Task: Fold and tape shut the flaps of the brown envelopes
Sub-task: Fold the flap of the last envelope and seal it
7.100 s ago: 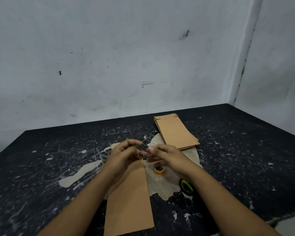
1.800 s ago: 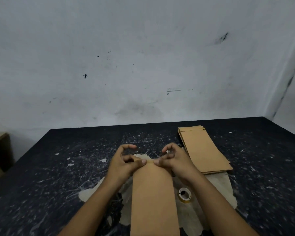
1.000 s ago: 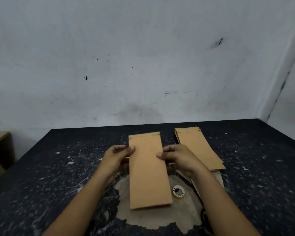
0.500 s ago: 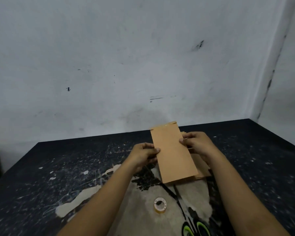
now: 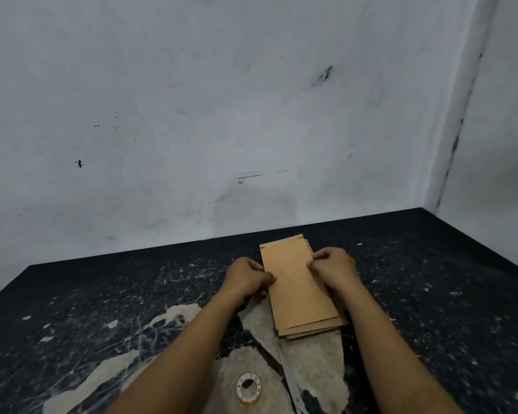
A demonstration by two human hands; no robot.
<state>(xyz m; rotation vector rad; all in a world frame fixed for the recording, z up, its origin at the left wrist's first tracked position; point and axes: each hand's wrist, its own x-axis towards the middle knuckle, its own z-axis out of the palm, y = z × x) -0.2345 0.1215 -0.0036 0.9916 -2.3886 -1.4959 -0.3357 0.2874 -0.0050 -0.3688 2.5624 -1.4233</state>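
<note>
- A brown envelope (image 5: 296, 282) is being set on top of a stack of envelopes (image 5: 314, 330) on the far right part of the black table (image 5: 431, 294), close to the wall (image 5: 222, 115).
- It's held by its long edges: the left hand (image 5: 247, 277) pinches the left edge with curled fingers, and the right hand (image 5: 332, 268) is curled round the right edge the same way.
- The far end looks folded over, with a crease line visible across the top; whether tape is on it can't be made out.
- Handling guess: thin paper, very light, flat and a bit floppy, so it's easily bent or creased if squeezed mid-panel. The side edges are probably the best place to hold it, like now. Smooth paper on paper could slide, so the pile might get nudged out of line.
- A tape roll (image 5: 248, 386) is lying flat nearer the body, well apart from the pile, on a worn pale patch (image 5: 311, 363) of the tabletop.
- White scratches and flecks are scattered all over the rest of the dark surface.
</note>
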